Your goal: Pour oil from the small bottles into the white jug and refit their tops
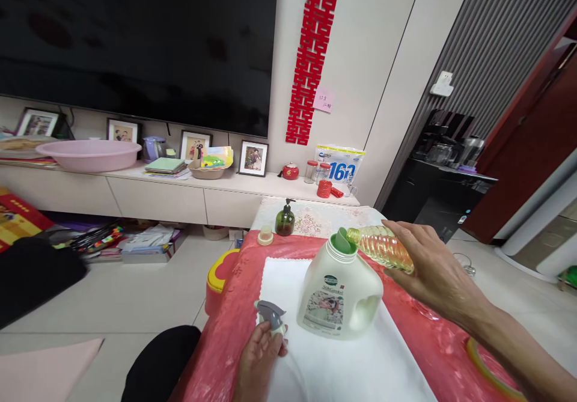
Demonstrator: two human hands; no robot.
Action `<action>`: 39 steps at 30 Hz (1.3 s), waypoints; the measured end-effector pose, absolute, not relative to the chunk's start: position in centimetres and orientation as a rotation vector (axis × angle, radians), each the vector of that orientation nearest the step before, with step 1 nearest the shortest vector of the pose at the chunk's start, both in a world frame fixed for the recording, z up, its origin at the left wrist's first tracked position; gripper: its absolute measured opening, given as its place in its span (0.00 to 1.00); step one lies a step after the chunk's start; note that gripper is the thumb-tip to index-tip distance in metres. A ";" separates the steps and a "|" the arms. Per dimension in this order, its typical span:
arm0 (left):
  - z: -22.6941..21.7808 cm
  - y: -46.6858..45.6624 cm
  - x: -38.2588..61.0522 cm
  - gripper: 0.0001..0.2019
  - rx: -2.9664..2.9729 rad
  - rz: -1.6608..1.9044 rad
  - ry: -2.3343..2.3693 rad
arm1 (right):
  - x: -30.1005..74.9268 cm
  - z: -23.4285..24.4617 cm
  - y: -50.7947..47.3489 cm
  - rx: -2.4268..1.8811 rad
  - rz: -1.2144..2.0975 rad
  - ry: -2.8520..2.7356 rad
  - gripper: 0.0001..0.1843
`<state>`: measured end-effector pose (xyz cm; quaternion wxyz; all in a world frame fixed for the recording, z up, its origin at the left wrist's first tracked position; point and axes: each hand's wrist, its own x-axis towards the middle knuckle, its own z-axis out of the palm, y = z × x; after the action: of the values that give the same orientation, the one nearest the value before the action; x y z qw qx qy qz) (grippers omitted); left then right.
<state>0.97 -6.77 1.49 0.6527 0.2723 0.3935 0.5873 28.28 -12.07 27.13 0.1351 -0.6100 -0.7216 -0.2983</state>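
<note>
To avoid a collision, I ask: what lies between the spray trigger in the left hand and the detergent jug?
In the head view, only bare white cloth shows between the spray trigger in the left hand and the detergent jug.

Bare hands and a bare forearm are what we show of ourselves.
Our right hand (424,259) has long, slim fingers and a broad back, narrowing at the wrist and running on into an uncovered, slender right forearm (514,336) that reaches the edge of view. Our left hand (260,353) has a bare wrist, cut off below; its nails are too small for us to make out.
</note>
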 end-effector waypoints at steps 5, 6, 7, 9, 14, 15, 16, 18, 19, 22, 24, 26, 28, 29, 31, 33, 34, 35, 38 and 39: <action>1.7 -6.9 1.0 0.31 0.598 1.340 0.886 | 28.4 27.6 -12.1 -1.800 -0.849 -2.115 0.30; 1.7 -6.9 1.0 0.31 0.592 1.341 0.890 | 28.3 27.7 -12.2 -1.805 -0.850 -2.116 0.30; 1.7 -6.9 1.0 0.31 0.591 1.341 0.893 | 28.3 27.7 -12.2 -1.806 -0.852 -2.117 0.30; 1.6 -6.8 1.0 0.31 0.593 1.342 0.895 | 28.2 27.8 -12.1 -1.807 -0.863 -2.120 0.30; 1.5 -6.8 1.0 0.31 0.598 1.336 0.897 | 28.1 28.0 -12.1 -1.806 -0.894 -2.130 0.31; 1.5 -6.8 1.0 0.31 0.599 1.336 0.897 | 28.1 28.1 -12.1 -1.809 -0.899 -2.132 0.32; 1.5 -6.8 1.0 0.31 0.600 1.334 0.897 | 28.2 28.1 -12.1 -1.811 -0.904 -2.138 0.32; 1.6 -6.8 1.0 0.31 0.604 1.330 0.897 | 28.2 28.2 -12.1 -1.806 -0.915 -2.143 0.32; 1.6 -6.8 1.0 0.31 0.611 1.327 0.897 | 28.2 28.3 -12.1 -1.807 -0.917 -2.144 0.32; 1.5 -6.8 0.9 0.32 0.635 1.326 0.889 | 28.1 28.4 -12.1 -1.826 -0.901 -2.145 0.32; 1.5 -6.8 0.9 0.31 0.647 1.329 0.890 | 28.1 28.5 -12.1 -1.837 -0.894 -2.150 0.32; 1.6 -6.8 0.9 0.31 0.647 1.329 0.894 | 28.0 28.5 -12.1 -1.830 -0.905 -2.152 0.31; 1.6 -6.8 0.9 0.31 0.639 1.329 0.897 | 27.9 28.6 -12.1 -1.821 -0.917 -2.154 0.31; 1.6 -6.8 0.9 0.32 0.636 1.329 0.897 | 27.9 28.6 -12.1 -1.819 -0.921 -2.155 0.30; 1.6 -6.8 0.9 0.31 0.641 1.325 0.896 | 27.9 28.6 -12.1 -1.823 -0.929 -2.155 0.30; 1.4 -6.7 0.8 0.31 0.647 1.319 0.896 | 27.9 28.6 -12.1 -1.829 -0.938 -2.152 0.31; 1.3 -6.7 0.8 0.31 0.646 1.317 0.897 | 28.0 28.6 -12.1 -1.829 -0.943 -2.152 0.31; 1.2 -6.7 0.8 0.32 0.641 1.316 0.899 | 28.0 28.6 -12.1 -1.828 -0.944 -2.153 0.31; 1.1 -6.6 0.8 0.32 0.621 1.320 0.895 | 28.1 28.6 -12.0 -1.824 -0.937 -2.163 0.32; 1.1 -6.6 0.9 0.32 0.617 1.322 0.888 | 28.1 28.6 -12.0 -1.821 -0.934 -2.168 0.32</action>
<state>0.87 -6.62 1.07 0.6569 0.2723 0.3920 0.5837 28.11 -12.03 28.64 0.0801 -0.6089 -0.7249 -0.3122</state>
